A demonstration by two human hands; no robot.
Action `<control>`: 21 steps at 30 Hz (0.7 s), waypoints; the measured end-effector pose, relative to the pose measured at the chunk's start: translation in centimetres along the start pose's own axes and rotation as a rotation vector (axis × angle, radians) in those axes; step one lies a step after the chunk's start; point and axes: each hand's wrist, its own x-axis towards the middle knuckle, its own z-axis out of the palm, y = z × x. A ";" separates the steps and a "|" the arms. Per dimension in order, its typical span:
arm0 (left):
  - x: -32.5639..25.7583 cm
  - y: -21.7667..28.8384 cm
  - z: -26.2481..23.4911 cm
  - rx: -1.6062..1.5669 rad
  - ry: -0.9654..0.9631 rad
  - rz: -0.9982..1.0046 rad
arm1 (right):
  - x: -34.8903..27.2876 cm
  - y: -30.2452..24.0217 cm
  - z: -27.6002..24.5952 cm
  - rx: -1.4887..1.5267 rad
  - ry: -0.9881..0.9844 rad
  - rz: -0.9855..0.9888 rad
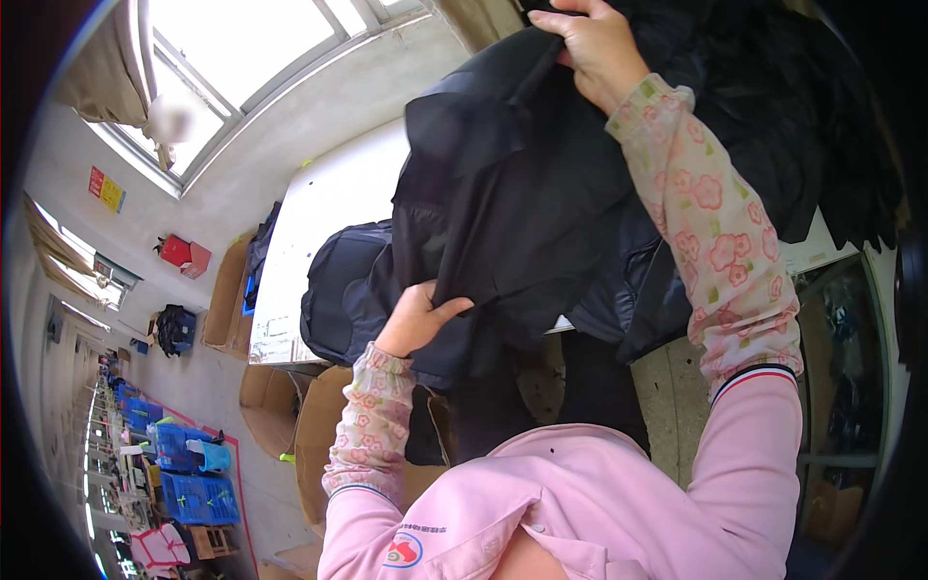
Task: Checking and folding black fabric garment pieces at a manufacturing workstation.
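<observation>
**Two hands on a black garment, held over a white worktop**

Right hand (592,43): at 12 o'clock in the view, fingers closed over the upper edge of a black garment (512,184), gripping it. Forearm in a floral sleeve cover.

Left hand (418,317): just below centre, fingers curled into the lower fold of the same garment, thumb laid out across the cloth. Same floral sleeve cover over a pink top.

Black garment: hangs slack between the two hands, from 12 o'clock down to centre, lifted above the worktop.

Dark padded jacket (338,290): at 9 o'clock from the left hand, lying on the worktop edge, partly under the held garment.

Heap of black cloth (822,126): at 2 o'clock, behind the right forearm.

White worktop (319,208): at 10 o'clock from the left hand, bare part showing.

Cardboard boxes (314,435): at 7 o'clock, on the floor below the worktop.

Blue crates (198,498): far 8 o'clock, on the floor.

Window (242,39): 11 o'clock, bright.
</observation>
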 end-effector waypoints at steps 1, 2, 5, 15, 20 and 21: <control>-0.2 0.7 -0.9 0.119 0.044 -0.008 | -0.2 -0.6 -0.9 0.030 0.008 0.032; -0.6 1.6 -1.8 0.150 0.074 -0.008 | 0.0 -0.8 -1.9 0.077 0.011 0.047; -1.5 -0.1 -5.7 -0.065 0.614 0.221 | 0.9 -1.4 -3.7 0.200 0.010 0.023; 1.3 -7.0 -2.4 -1.329 0.167 -0.178 | -1.8 -5.5 1.6 0.365 -0.292 0.140; 5.7 -9.3 8.4 -1.664 -0.400 0.017 | -6.2 -5.9 9.8 0.217 -0.591 0.150; 6.4 -5.9 10.8 -1.609 -0.392 -0.078 | -5.6 -3.6 11.1 0.188 -0.484 0.085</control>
